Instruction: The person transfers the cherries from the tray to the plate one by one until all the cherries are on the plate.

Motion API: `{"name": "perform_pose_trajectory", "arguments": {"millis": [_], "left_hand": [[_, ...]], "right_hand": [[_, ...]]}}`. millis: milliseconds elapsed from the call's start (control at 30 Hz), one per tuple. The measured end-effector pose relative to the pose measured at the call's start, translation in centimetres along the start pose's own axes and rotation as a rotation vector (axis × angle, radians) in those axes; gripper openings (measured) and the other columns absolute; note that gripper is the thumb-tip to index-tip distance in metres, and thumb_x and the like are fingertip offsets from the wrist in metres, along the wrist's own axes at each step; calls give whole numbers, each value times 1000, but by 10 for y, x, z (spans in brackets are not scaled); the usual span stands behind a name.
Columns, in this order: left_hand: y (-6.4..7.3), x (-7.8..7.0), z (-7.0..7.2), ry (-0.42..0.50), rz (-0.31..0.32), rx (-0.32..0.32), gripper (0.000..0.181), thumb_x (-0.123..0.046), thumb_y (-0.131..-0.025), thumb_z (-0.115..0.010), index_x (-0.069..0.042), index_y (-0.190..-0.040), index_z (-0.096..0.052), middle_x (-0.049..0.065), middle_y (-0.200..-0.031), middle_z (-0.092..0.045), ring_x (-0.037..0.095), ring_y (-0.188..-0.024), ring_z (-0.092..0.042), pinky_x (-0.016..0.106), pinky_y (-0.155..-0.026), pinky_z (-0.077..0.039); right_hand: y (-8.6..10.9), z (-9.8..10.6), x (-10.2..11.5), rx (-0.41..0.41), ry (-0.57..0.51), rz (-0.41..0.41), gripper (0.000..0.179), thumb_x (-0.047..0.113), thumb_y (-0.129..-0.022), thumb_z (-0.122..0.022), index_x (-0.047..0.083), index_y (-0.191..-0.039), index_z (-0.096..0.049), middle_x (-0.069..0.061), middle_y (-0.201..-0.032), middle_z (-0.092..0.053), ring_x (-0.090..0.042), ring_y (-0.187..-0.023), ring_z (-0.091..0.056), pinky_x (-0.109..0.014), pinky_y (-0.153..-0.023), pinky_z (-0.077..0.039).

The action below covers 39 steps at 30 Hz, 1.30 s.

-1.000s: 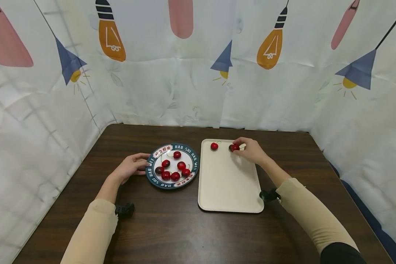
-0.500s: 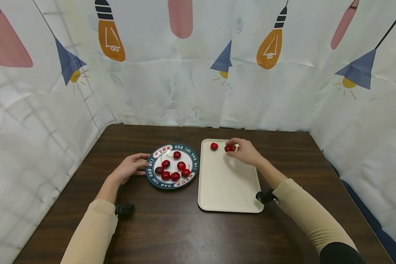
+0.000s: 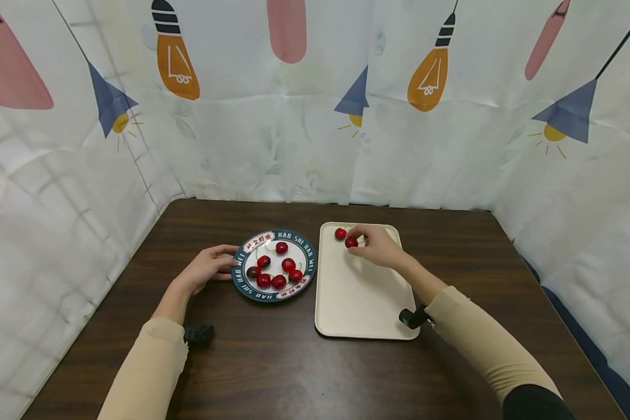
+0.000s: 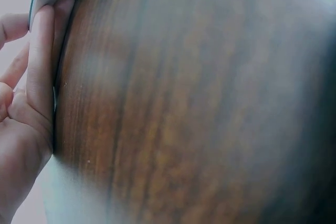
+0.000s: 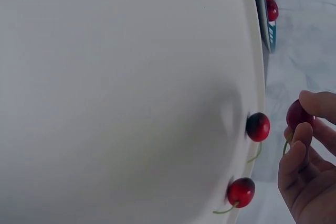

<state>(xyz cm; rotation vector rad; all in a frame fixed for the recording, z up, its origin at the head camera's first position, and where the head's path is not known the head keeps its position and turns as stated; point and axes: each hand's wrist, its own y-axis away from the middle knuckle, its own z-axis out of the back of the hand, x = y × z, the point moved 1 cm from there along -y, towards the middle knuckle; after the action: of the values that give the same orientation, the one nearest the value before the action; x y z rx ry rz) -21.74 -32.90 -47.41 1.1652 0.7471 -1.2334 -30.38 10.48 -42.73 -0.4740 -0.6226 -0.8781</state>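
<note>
Left hand (image 3: 209, 268): extended fingers touch round plate (image 3: 308, 256)
Right hand (image 3: 376, 246): pinches glossy cherry (image 3: 351, 241) over rectangular cream tray (image 3: 362, 309)
Counter (image 3: 262, 361): dark, wood-grained

A round plate (image 3: 244, 284), white with a lettered blue-green rim, lies flat at the left, just beside a cream tray (image 3: 364, 303), rectangular, shallow and round-cornered. Seven cherries (image 3: 279, 282), bright to dark red, are spread over the plate's white middle, some showing stems. Another cherry (image 5: 299, 113), dark red with a green stem, is pinched by the right hand (image 3: 376, 246) over the tray's far end. Two tray cherries (image 5: 258, 127), red with dark patches and thin green stems, lie apart along the edge in the right wrist view.
</note>
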Motion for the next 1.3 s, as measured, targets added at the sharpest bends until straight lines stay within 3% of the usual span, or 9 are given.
{"name": "perform_pose_trajectory", "arguments": {"millis": [200,367,667,967,1233,1300], "left_hand": [[0,-1,1,0,1,5,54,-20,-104,-59,-1,-153,-44,24,-136,-55,23,-104,-67,35,-85,-60],[0,-1,1,1,1,7,54,-20,-104,-59,-1,-153,-44,24,-136,-55,22,-104,-67,34,-85,-60],[1,-1,1,-1,8,6,55,-21,-104,-60,-2,-153,-44,25,-138,-54,23,-104,-66,34,-85,-60],[1,-1,1,4,3,8,56,-21,-104,-60,-2,-153,-43,25,-140,-53,23,-104,-66,34,-85,-60],[1,-1,0,8,6,1,56,-22,-104,-61,-2,-153,-44,25,-139,-53,22,-103,-67,34,-85,-60],[1,-1,0,7,6,0,56,-22,-104,-61,-2,-153,-43,25,-139,-54,22,-103,-67,34,-85,-60]], "right_hand": [[-2,-4,6,19,0,-13,30,12,-89,-80,7,-117,-71,-9,-112,-69,-18,-65,-51,-31,-62,-46],[-4,-7,9,35,-19,-33,33,13,-89,-80,7,-120,-70,-9,-115,-68,-18,-69,-55,-30,-64,-51],[-8,-14,14,39,-35,1,33,13,-88,-81,6,-119,-70,-8,-111,-68,-22,-79,-59,-30,-66,-52],[-13,-22,20,57,-15,4,31,15,-89,-80,8,-118,-71,-6,-109,-69,-19,-75,-58,-29,-63,-50],[-16,-27,28,59,-2,32,34,16,-89,-80,6,-121,-71,-6,-110,-70,-23,-98,-62,-31,-76,-52],[-16,-29,30,64,-2,39,33,15,-89,-79,6,-120,-71,-6,-110,-70,-22,-97,-62,-30,-76,-53]]}}
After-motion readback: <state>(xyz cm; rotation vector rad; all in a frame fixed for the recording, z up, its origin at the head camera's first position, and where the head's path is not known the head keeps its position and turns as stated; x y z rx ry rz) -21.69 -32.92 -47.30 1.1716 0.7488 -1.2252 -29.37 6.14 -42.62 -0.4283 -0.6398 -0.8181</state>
